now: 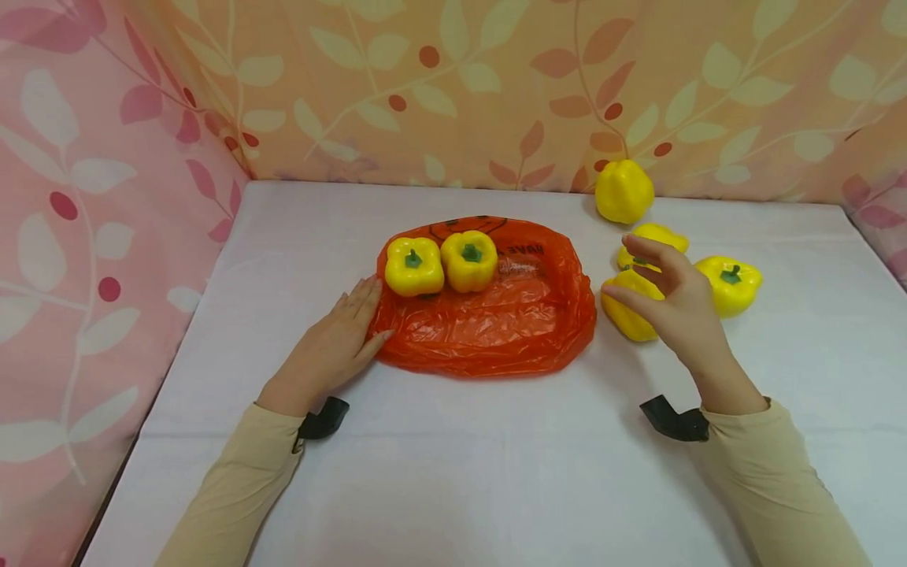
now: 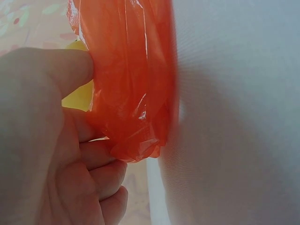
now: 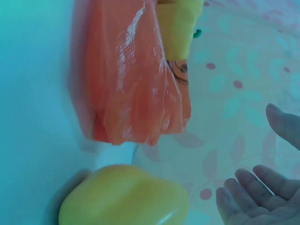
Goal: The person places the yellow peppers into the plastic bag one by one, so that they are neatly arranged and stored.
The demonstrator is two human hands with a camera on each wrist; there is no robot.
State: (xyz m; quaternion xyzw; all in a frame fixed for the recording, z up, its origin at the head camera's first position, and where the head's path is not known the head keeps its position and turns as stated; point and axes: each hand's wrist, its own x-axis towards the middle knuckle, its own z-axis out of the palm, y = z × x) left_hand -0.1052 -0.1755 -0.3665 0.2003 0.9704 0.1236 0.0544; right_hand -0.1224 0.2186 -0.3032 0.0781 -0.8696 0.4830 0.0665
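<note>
A red plastic bag (image 1: 496,323) lies flattened out on the table, its rim bunched up. Two yellow bell peppers, one at the left (image 1: 414,268) and one beside it (image 1: 470,261), sit upright at the bag's far left. My left hand (image 1: 333,346) rests against the bag's left rim, fingers extended; in the left wrist view the thumb and fingers touch the red plastic (image 2: 131,79). Above a yellow bell pepper (image 1: 631,307) right of the bag hovers my right hand (image 1: 673,307), thumb and fingers spread with nothing between them. It partly hides that pepper and another (image 1: 662,234) behind it.
Another yellow bell pepper (image 1: 728,285) stands right of my right hand, and one more (image 1: 623,193) is at the table's back edge. Leaf-patterned cloth (image 1: 425,102) rises behind and on the left. White cloth (image 1: 453,472) covers the table.
</note>
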